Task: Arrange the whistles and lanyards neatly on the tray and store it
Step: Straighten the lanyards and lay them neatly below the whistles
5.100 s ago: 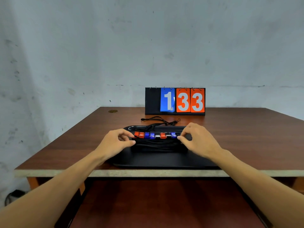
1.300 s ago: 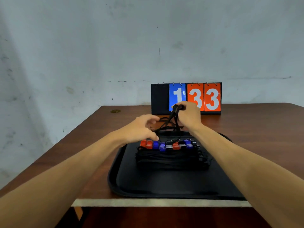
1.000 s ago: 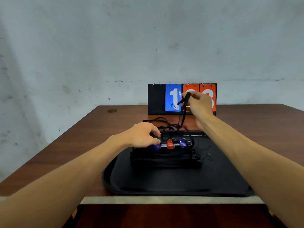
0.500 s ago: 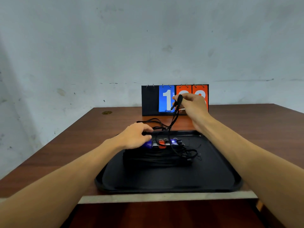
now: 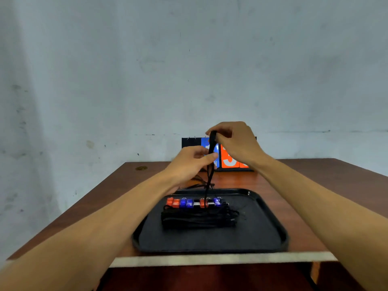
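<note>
Up high in head cam, R hand [image 5: 237, 143] is pinching the top of a black lanyard [image 5: 210, 175] while L hand [image 5: 189, 162] is pinching it lower down, strand hanging to the whistles [image 5: 195, 203] sitting in a row atop bundled cords [image 5: 197, 219] on the tray [image 5: 210, 240], nr the table [image 5: 105, 206] front edge.

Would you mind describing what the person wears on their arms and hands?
Nothing visible. The left hand and right hand have no gloves; the left forearm and right forearm are uncovered to the frame edge, with no sleeves, watch or bracelet. Any ring is too small to tell.
</note>
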A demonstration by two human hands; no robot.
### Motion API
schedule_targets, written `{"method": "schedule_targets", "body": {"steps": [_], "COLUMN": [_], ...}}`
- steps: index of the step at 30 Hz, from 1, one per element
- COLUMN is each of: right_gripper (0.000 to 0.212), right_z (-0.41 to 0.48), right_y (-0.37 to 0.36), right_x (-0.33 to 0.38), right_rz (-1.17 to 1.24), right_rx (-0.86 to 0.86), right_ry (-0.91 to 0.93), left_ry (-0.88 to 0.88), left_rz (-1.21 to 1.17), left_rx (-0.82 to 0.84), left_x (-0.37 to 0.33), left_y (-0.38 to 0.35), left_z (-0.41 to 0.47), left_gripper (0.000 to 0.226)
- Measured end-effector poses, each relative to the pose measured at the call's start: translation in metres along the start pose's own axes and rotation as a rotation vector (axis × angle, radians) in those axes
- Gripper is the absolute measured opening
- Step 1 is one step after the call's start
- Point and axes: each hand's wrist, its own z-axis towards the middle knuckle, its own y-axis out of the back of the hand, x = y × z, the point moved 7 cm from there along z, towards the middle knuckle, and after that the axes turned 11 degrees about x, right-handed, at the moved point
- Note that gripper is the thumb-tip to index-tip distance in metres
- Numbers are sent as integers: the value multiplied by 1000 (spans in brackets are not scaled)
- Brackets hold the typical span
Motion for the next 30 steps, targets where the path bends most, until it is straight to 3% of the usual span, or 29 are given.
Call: {"method": "schedule_targets", "body": {"steps": [6, 11, 15, 18, 21, 26, 30], "right_gripper": [26, 29, 27, 26, 26, 21, 24], "right_z": [-19, -29, -34, -38, -43, -56, -64], "right_y": [24, 36, 41, 49, 58, 55, 48], "right_x": [31, 49, 64, 71, 61, 12, -16], "right_rz": [-81, -186, -222, -249, -272, -256, -292], "right_rx": [-9, 40, 17, -39, -96, -28, 45], "right_ry": [26, 28, 64, 87, 60, -63, -115], "left_ry": [-59, -80, -55, -72, -102, -91, -15], "left_rz": [64, -101, -120, -127, -226, -73, -77], "left_rx": [-61, -100, 10, 39, 48, -40, 60], "left_x": [-37, -58, -64, -66, -65, -51, -33], "left_y": [15, 20, -2, -21, -31, -16, -15], "left_z": [-29, -46, -47, -48, -51, -48, -44], "left_gripper": [23, 19, 30, 18, 24, 31, 32]}}
